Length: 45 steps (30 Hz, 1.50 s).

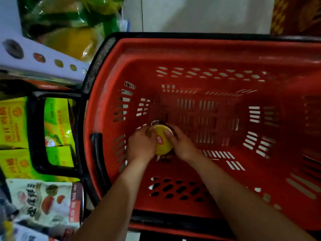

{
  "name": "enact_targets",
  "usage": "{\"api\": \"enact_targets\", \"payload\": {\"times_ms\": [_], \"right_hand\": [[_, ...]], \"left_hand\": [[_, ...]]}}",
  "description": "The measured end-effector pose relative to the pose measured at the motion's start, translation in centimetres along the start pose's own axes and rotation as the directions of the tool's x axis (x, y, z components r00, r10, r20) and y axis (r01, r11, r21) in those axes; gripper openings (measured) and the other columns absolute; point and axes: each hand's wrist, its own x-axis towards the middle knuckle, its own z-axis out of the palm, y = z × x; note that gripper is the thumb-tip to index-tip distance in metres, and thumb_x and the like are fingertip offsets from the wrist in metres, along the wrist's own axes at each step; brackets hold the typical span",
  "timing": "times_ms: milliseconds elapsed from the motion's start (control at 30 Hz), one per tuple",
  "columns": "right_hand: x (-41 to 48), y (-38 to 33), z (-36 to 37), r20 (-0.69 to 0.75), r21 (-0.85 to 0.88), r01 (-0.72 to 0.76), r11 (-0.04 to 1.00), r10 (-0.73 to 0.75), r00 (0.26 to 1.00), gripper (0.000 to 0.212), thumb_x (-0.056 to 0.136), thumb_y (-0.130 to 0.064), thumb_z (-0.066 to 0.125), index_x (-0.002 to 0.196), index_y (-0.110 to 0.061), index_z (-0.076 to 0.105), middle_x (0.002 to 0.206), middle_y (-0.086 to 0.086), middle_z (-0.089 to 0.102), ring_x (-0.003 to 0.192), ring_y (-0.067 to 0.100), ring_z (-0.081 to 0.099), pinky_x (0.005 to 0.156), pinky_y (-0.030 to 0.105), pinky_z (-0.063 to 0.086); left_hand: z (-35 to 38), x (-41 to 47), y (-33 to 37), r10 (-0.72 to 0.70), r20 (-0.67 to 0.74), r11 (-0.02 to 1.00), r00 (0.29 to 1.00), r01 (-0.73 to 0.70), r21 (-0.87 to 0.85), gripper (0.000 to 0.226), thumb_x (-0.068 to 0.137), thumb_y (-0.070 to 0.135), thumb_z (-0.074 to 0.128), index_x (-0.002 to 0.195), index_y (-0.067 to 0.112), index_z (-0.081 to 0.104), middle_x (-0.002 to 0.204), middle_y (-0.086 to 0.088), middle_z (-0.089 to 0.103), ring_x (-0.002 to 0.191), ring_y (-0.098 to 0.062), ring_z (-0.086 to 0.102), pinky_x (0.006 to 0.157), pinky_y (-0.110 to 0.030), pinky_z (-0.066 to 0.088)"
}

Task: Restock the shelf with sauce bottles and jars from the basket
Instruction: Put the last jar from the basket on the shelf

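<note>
Green-and-yellow cartons (12, 122) and a glossy white snack bag (43, 197) crowd the frame's left edge beside the slotted red plastic basket (191, 54), where, left of centre on its floor, the left hand (141, 145) and right hand (180, 143) both curl around a round, yellow-lidded jar (163, 143).

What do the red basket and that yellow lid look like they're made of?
The red basket looks like moulded plastic, matt and scuffed: slotted walls, dusty rim. The yellow lid is smooth with a slight sheen, probably painted metal or plastic; the picture cannot settle which.
</note>
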Motion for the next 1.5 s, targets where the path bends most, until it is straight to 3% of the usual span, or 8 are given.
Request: {"api": "enact_targets", "payload": {"times_ms": [267,400,567,800,900,1067,1200,1500], "right_hand": [[-0.2,1.1,0.3,-0.017,-0.019,-0.011,1.0,0.011,1.0,0.039,0.096,-0.032,0.038,0.134,-0.022,0.042,0.134,0.003,0.05,0.121,0.013,0.048,0.103,0.028,0.039],[-0.3,0.2,0.6,0.015,0.045,-0.031,0.998,0.031,0.999,0.035,0.097,-0.032,0.036,0.131,-0.025,0.042,0.127,-0.003,0.052,0.113,0.007,0.051,0.086,0.008,0.042],[-1.8,-1.7,0.5,0.06,-0.038,-0.052,0.998,0.054,0.997,0.046,0.094,-0.038,0.04,0.138,-0.025,0.031,0.138,0.008,0.041,0.115,0.031,0.053,0.081,0.041,0.053],[-11.2,-10.7,-1.8,-0.036,-0.064,0.005,0.998,-0.007,0.999,0.044,0.093,-0.036,0.043,0.136,-0.028,0.037,0.125,0.015,0.049,0.086,0.027,0.064,0.047,0.027,0.053],[-17.2,-16.5,-3.1,-0.107,-0.122,0.063,0.991,-0.076,0.991,0.039,0.095,-0.031,0.042,0.134,-0.03,0.038,0.12,0.01,0.057,0.074,0.02,0.064,0.061,0.027,0.055],[-29.4,-26.2,-5.4,-0.219,-0.242,0.104,0.965,-0.159,0.963,0.042,0.094,-0.036,0.042,0.135,-0.036,0.036,0.134,0.001,0.048,0.123,0.015,0.045,0.103,0.022,0.032],[-40.9,-33.3,-7.1,-0.326,-0.219,0.131,0.967,-0.199,0.924,0.038,0.093,-0.041,0.041,0.131,-0.039,0.039,0.128,0.0,0.054,0.117,0.015,0.051,0.102,0.032,0.038],[-60.7,-37.8,-5.3,-0.684,0.193,0.243,0.951,-0.047,0.728,0.012,0.091,-0.042,0.044,0.099,-0.043,0.053,0.082,0.001,0.066,0.041,0.018,0.057,0.037,0.022,0.04]], "left_hand": [[1.1,1.6,-0.5,0.0,0.186,0.95,0.983,-0.058,0.307,0.044,0.095,0.045,0.031,0.134,0.025,0.035,0.129,-0.016,0.054,0.118,-0.038,0.048,0.092,-0.038,0.04],[1.2,1.6,-0.8,0.055,0.209,0.995,0.976,-0.072,0.072,0.037,0.095,0.035,0.038,0.128,0.02,0.041,0.124,-0.017,0.057,0.112,-0.035,0.054,0.083,-0.03,0.04],[0.4,0.0,-1.3,0.009,0.109,0.996,0.994,0.001,-0.09,0.037,0.091,0.037,0.049,0.125,0.023,0.049,0.121,-0.009,0.061,0.11,-0.028,0.057,0.088,-0.028,0.042],[-6.0,-8.6,2.3,0.122,-0.031,0.948,0.992,-0.125,-0.292,0.034,0.085,0.043,0.054,0.113,0.024,0.059,0.11,-0.002,0.067,0.104,-0.022,0.061,0.093,-0.04,0.048],[-10.2,-14.1,5.9,0.205,-0.047,0.897,0.978,-0.207,-0.39,0.047,0.074,0.056,0.051,0.11,0.026,0.062,0.107,0.001,0.068,0.102,-0.017,0.062,0.093,-0.041,0.049],[-18.0,-25.4,11.7,0.367,-0.055,0.796,0.929,-0.344,-0.499,0.04,0.066,0.059,0.05,0.099,0.039,0.061,0.109,0.016,0.064,0.104,0.001,0.057,0.088,-0.02,0.043],[-23.1,-35.3,16.8,0.552,-0.07,0.704,0.831,-0.509,-0.496,0.022,0.074,0.041,0.05,0.096,0.039,0.054,0.109,0.014,0.053,0.102,0.016,0.046,0.084,0.002,0.03],[-27.6,-51.5,21.5,0.902,0.103,0.415,0.418,-0.78,-0.468,0.012,0.085,0.043,0.042,0.094,0.036,0.045,0.1,0.01,0.042,0.095,0.017,0.039,0.08,0.003,0.028]]}}
